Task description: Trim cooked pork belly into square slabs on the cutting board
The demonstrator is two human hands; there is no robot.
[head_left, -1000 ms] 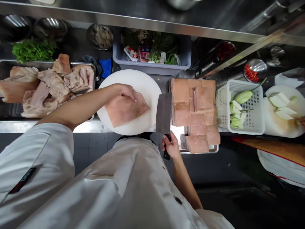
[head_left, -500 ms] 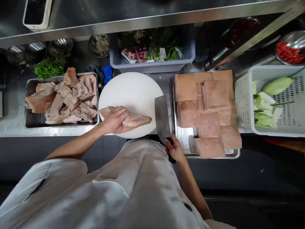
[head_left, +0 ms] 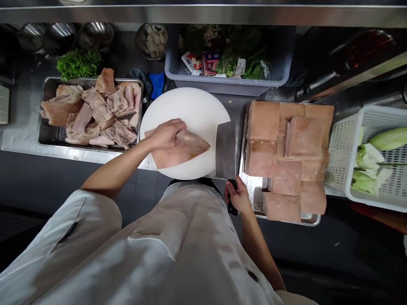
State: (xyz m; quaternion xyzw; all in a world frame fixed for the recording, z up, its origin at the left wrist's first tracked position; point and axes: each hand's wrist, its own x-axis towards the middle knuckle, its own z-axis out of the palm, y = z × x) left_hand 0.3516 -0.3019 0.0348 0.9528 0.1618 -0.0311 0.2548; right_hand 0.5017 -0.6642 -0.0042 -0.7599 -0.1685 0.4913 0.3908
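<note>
Steel counter (head_left: 19,137) runs left to right, a tray (head_left: 313,220) of meat blocks (head_left: 263,120) at right. Left of it, a round white board (head_left: 190,103) bears a meat slab (head_left: 173,154), gripped by the left hand (head_left: 167,133), fingers curled; the right hand (head_left: 237,195) wraps its fingers round a cleaver (head_left: 225,148).

The left forearm (head_left: 119,167) slanted forward and inward, ending in the left grip (head_left: 170,134), back upward, fingers (head_left: 180,126) bent downward and closed. The right forearm (head_left: 261,241) angled forward and slightly inward, its right grip (head_left: 239,197) clenched, held lower in view than the left.
</note>
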